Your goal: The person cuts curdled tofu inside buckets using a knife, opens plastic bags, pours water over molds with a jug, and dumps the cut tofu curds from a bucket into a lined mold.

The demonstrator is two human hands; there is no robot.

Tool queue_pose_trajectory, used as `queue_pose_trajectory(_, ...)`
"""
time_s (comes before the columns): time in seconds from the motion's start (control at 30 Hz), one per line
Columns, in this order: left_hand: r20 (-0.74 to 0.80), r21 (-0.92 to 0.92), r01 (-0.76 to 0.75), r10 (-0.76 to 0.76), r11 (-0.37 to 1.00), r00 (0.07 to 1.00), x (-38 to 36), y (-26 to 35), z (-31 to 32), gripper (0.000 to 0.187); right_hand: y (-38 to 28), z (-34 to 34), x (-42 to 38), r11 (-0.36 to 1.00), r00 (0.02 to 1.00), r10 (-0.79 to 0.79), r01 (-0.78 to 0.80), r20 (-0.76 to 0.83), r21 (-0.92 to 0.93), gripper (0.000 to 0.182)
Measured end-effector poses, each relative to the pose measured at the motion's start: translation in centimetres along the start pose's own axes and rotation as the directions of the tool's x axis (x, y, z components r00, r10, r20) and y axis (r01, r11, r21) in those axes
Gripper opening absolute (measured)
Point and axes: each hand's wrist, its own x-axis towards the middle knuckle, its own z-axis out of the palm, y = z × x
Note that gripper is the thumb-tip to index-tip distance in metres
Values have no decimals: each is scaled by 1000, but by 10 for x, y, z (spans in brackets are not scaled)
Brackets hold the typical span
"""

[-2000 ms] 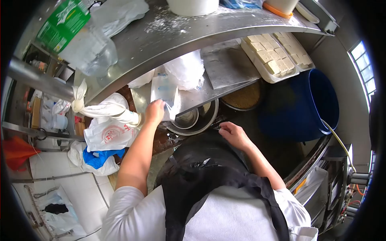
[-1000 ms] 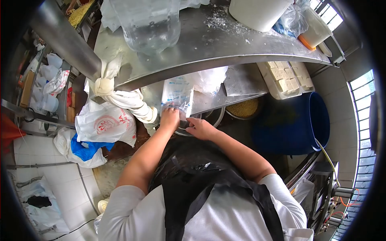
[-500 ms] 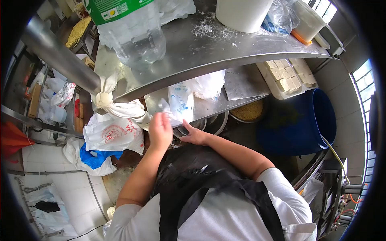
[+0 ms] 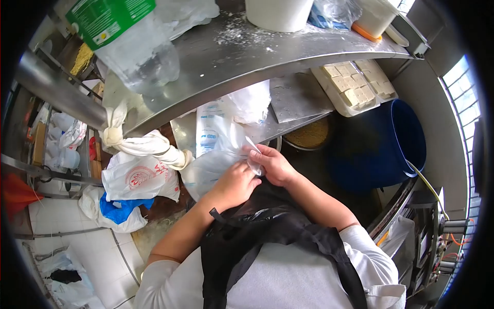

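Note:
My left hand (image 4: 235, 184) and my right hand (image 4: 272, 164) meet in front of my black apron, both gripping a thin clear plastic bag (image 4: 213, 165). The bag hangs open toward the left, its mouth pinched between the fingers of both hands. Just behind it, a stack of clear printed bags (image 4: 208, 131) lies on the lower steel shelf (image 4: 293, 98).
An upper steel shelf (image 4: 242, 51) carries a big plastic bottle (image 4: 123, 41) and a white bucket (image 4: 278, 10). A tray of tofu blocks (image 4: 355, 85) sits right. A blue barrel (image 4: 391, 139), a basin of yellow grain (image 4: 309, 134) and white shopping bags (image 4: 136, 177) stand below.
My left hand has pulled one clear bag off the stack toward my body. My right hand has risen from the bowl's rim to join it, and both now hold the bag.

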Motion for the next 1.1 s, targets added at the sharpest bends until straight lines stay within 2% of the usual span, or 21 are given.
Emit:
queue_pose_trajectory(0.07, -53, 10, -47, 48, 999, 997, 3, 12, 4, 34, -3, -20, -1, 991, 981, -102, 114, -163, 68, 25)
queue_pose_trajectory(0.13, -109, -98, -107, 97, 989, 989, 8, 22, -5, 34, -31, -14, -24, 955, 953, -195, 238, -233, 175, 19)
queue_pose_trajectory(0.2, -291, -173, -47, -6, 984, 957, 8, 29, -18, 30, -50, -19, -46, 942, 932, -220, 279, -287, 185, 22)
queue_pose_trajectory(0.23, -306, -244, 18, -95, 970, 947, 6, 25, -21, 25, -57, -20, -56, 944, 917, -243, 299, -318, 141, 27)
queue_pose_trajectory(0.33, -454, -338, 126, -278, 933, 847, 0, 4, -23, 22, -68, -31, -80, 950, 931, -279, 303, -234, 76, 29)
queue_pose_trajectory(0.4, -580, -371, 83, -300, 925, 758, 1, -10, -21, 25, -67, -36, -87, 944, 929, -308, 326, -204, 57, 31)
queue_pose_trajectory(0.47, -572, -383, 97, -318, 919, 756, -2, -20, -19, 34, -68, -38, -92, 950, 933, -309, 313, -182, -7, 30)
queue_pose_trajectory(0.53, -613, -250, 122, -254, 961, 748, 0, -9, -20, 45, -67, -36, -94, 949, 934, -316, 307, -168, -77, 31)
queue_pose_trajectory(0.6, -523, 114, 31, 33, 993, 852, 5, 14, -32, 60, -68, -34, -96, 944, 935, -319, 298, -156, -143, 32)
queue_pose_trajectory(0.67, -373, 262, -219, 307, 940, 875, 23, 45, -42, 64, -74, -26, -100, 748, 956, -281, 161, -87, -644, 30)
queue_pose_trajectory(0.73, -163, 394, -286, 373, 873, 913, 41, 78, -49, 57, -87, -10, -101, 532, 982, -183, 69, -35, -844, 31)
queue_pose_trajectory(0.77, -172, 398, -277, 368, 875, 914, 45, 70, -44, 57, -84, -15, -97, 475, 981, -185, 140, 57, -869, 31)
queue_pose_trajectory(0.83, 100, 267, -125, 101, 956, 990, 54, 40, -20, 35, -81, -17, -92, 413, 972, -177, 216, 154, -885, 32)
queue_pose_trajectory(0.87, -58, 131, -128, 137, 983, 989, 58, 25, -14, 11, -80, -14, -92, 508, 966, -251, 179, 53, -842, 32)
queue_pose_trajectory(0.9, -162, 146, -32, 56, 989, 985, 56, 12, -11, 9, -78, -11, -91, 600, 948, -315, 153, -55, -785, 33)
queue_pose_trajectory(0.93, -260, 152, 62, -20, 986, 965, 54, 2, -13, 11, -71, -13, -86, 594, 866, -476, 189, -152, -782, 31)
queue_pose_trajectory(0.97, -323, 36, 224, -200, 974, 925, 49, -4, -13, 17, -68, -15, -86, 291, 673, -736, 221, -70, -931, 29)
queue_pose_trajectory(1.0, -358, -88, 372, -378, 924, 854, 43, -9, -14, 23, -66, -13, -88, -30, 434, -897, 141, 89, -990, 28)
queue_pose_trajectory(1.03, -340, -69, 482, -474, 874, 812, 38, -19, -13, 24, -63, -14, -92, -99, 406, -900, 164, 159, -981, 27)
queue_pose_trajectory(1.07, -333, -64, 478, -471, 876, 817, 36, -23, -5, 24, -50, -26, -95, 88, 595, -802, 203, 51, -975, 27)
queue_pose_trajectory(1.1, -228, -424, 434, -557, 795, 798, 32, -24, 6, 23, -51, -14, -99, 306, 775, -625, 127, -98, -943, 29)
